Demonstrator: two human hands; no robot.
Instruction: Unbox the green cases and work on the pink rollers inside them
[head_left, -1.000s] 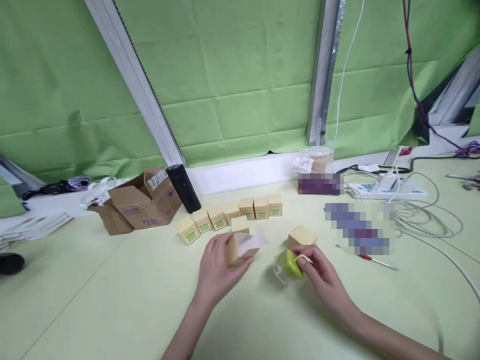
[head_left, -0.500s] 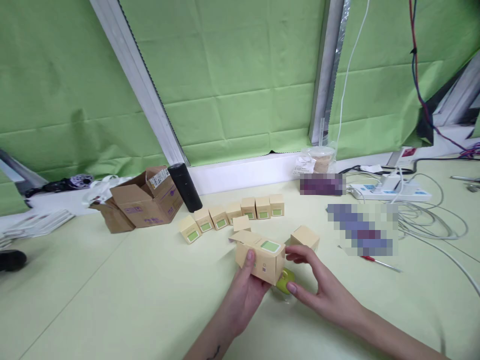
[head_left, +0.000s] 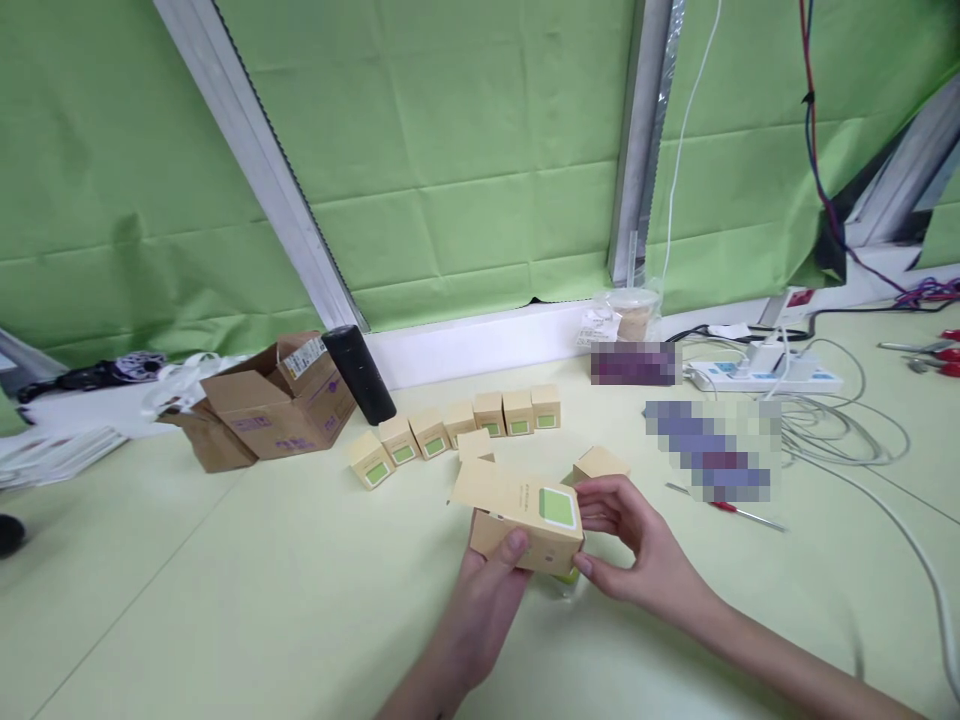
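A tan cardboard box with a green label (head_left: 525, 515) is held over the table, its flap open at the left end. My left hand (head_left: 491, 590) grips it from below, thumb on the front side. At the box's right end, my right hand (head_left: 630, 545) touches it with thumb and fingers, closed around that end. A yellow-green item (head_left: 568, 577) lies on the table beneath, mostly hidden by the box. Behind my right hand sits another tan box (head_left: 601, 464). One small box (head_left: 475, 446) stands just behind the held one.
Several small tan boxes (head_left: 433, 433) form a curved row farther back. Behind them at left are a black cylinder (head_left: 360, 375) and an open carton (head_left: 281, 410). At right lie a screwdriver (head_left: 757, 518), a power strip (head_left: 810, 375) and coiled cables (head_left: 847, 435).
My right hand has come onto the right end of the box. The box has turned so its top shows more and covers most of the yellow-green item. The view has shifted slightly.
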